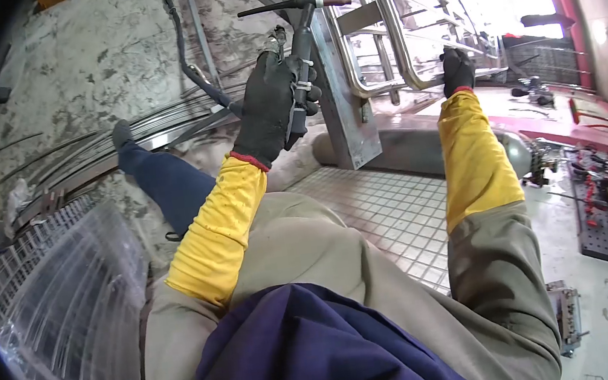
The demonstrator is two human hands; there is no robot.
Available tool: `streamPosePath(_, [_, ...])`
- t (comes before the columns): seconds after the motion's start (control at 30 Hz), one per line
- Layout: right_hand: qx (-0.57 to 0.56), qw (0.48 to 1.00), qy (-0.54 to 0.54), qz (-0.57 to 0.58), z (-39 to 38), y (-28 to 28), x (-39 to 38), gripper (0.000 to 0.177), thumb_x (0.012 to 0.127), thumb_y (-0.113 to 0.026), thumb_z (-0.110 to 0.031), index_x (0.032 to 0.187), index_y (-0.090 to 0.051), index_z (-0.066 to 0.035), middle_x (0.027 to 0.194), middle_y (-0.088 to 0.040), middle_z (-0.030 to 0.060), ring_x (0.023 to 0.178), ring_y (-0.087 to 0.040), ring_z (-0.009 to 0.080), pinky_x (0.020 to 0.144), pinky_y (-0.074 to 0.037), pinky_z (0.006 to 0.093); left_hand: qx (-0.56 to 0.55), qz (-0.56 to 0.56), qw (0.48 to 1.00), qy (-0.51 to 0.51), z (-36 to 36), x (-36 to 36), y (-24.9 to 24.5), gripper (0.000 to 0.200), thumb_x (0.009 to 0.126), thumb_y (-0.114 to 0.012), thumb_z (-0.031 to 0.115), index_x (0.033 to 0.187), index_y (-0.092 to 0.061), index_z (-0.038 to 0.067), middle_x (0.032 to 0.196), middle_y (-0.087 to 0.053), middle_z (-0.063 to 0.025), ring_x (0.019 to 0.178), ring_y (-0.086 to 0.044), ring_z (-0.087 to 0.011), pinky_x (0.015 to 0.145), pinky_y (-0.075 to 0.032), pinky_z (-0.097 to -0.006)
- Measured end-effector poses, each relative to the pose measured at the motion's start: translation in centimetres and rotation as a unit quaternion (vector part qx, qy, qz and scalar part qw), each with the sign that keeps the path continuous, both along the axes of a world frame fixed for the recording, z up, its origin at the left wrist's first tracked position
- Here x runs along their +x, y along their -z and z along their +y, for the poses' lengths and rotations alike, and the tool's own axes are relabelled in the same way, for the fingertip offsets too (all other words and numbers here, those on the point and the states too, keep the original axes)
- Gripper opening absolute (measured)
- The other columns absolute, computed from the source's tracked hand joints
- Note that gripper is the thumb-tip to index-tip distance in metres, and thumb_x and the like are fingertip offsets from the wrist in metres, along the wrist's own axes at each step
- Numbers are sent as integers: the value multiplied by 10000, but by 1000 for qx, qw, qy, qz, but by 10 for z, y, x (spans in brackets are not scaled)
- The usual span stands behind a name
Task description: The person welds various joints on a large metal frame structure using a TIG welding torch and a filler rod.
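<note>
My left hand (267, 107), in a black glove with a yellow sleeve, is closed round the handle of a welding torch (302, 38). The torch's long dark head lies crosswise above the glove, near a grey metal beam (335, 102). My right hand (458, 71), gloved the same way, is wrapped round the lower edge of a shiny tubular metal frame (397, 34). That frame has several thin bars and stands to the right of the beam. Some of the fingers on the right are hidden behind the glove's back.
Metal rods (161, 135) lie on the floor at left, near a plastic-wrapped stack (74, 294). A dark cable (186, 60) runs down to the torch. A gas cylinder (409, 150) lies behind the beam. At right is a perforated tool board (606, 206).
</note>
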State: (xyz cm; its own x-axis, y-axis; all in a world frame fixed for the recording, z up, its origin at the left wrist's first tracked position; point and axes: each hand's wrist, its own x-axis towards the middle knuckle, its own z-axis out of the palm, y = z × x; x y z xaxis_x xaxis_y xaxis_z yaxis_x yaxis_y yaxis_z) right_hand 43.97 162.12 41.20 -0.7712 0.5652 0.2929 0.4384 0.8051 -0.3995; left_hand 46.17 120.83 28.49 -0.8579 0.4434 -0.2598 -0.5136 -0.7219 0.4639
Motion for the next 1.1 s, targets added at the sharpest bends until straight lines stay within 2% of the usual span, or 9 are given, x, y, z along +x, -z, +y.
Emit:
streamPosePath(0.07, [-129, 985, -36, 109, 25, 16, -3, 276, 956, -631, -228, 1028, -752, 10, 877, -729, 96, 802, -655, 205, 778, -512, 344, 49, -11, 999, -1, 7, 0, 1, 209, 1073, -588, 199, 1220, -527, 65, 918, -641, -96, 664, -669, -183, 512, -557, -328])
streamPosePath(0.13, [-164, 978, 10, 132, 9, 12, -5, 272, 972, -648, -194, 1089, -740, 34, 919, -748, 87, 809, -655, 192, 783, -513, 344, 43, -20, 999, -18, 19, 1, 3, 290, 1111, -551, 296, 1275, -500, 63, 982, -668, -126, 680, -687, -184, 541, -594, -334])
streamPosePath(0.43, [-112, 992, 3, 55, -6, -2, 4, 334, 965, -610, -228, 1126, -755, 26, 1030, -772, 126, 978, -670, 229, 925, -479, 359, 70, -43, 997, -15, 38, 13, 10, 251, 1108, -581, 303, 1209, -521, 81, 1011, -676, -100, 699, -705, -180, 552, -600, -328])
streamPosePath(0.67, [-149, 987, -11, 64, -6, -4, 4, 328, 970, -610, -231, 1111, -754, 28, 1027, -773, 121, 960, -666, 231, 928, -486, 361, 124, -57, 991, -3, 56, 17, 15, 251, 1115, -576, 302, 1252, -546, 93, 1001, -668, -75, 697, -676, -156, 535, -563, -304])
streamPosePath(0.73, [-161, 986, 16, 43, -6, -7, 4, 371, 988, -587, -231, 1209, -727, 32, 1154, -773, 155, 1069, -692, 266, 1045, -452, 397, 140, -41, 989, 2, 59, 16, 14, 236, 1121, -560, 266, 1297, -554, 109, 987, -655, -61, 694, -660, -144, 532, -552, -294])
streamPosePath(0.8, [-138, 990, 19, 26, -2, -10, 4, 359, 995, -579, -222, 1194, -726, 38, 1168, -772, 151, 1064, -696, 260, 1041, -463, 403, 145, -55, 988, 7, 58, 15, 10, 248, 1123, -550, 238, 1344, -548, 125, 982, -644, -49, 692, -659, -136, 529, -547, -285])
streamPosePath(0.9, [14, 989, -132, -60, 0, -12, 15, 385, 1054, -516, -253, 1196, -723, 39, 1160, -764, 158, 1091, -703, 262, 1017, -499, 402, 137, -63, 989, 7, 51, 11, 2, 281, 1122, -551, 232, 1377, -539, 117, 989, -644, -46, 692, -659, -129, 525, -541, -277])
streamPosePath(1.0, [-65, 997, -32, -36, -3, -14, 10, 355, 1063, -510, -232, 1192, -714, 28, 1155, -756, 172, 1090, -716, 284, 1000, -523, 396, 125, -75, 989, 12, 46, 8, -7, 156, 1117, -522, 184, 1212, -528, 60, 905, -572, -31, 627, -606, -111, 495, -501, -283])
streamPosePath(1.1, [-50, 994, -95, -21, 10, -9, 13, 309, 1017, -565, -214, 1140, -729, 18, 1084, -763, 150, 1000, -692, 258, 941, -515, 380, 134, -80, 988, 18, 43, 7, -10, 145, 1118, -518, 184, 1197, -516, 63, 898, -558, -32, 619, -599, -112, 490, -501, -282])
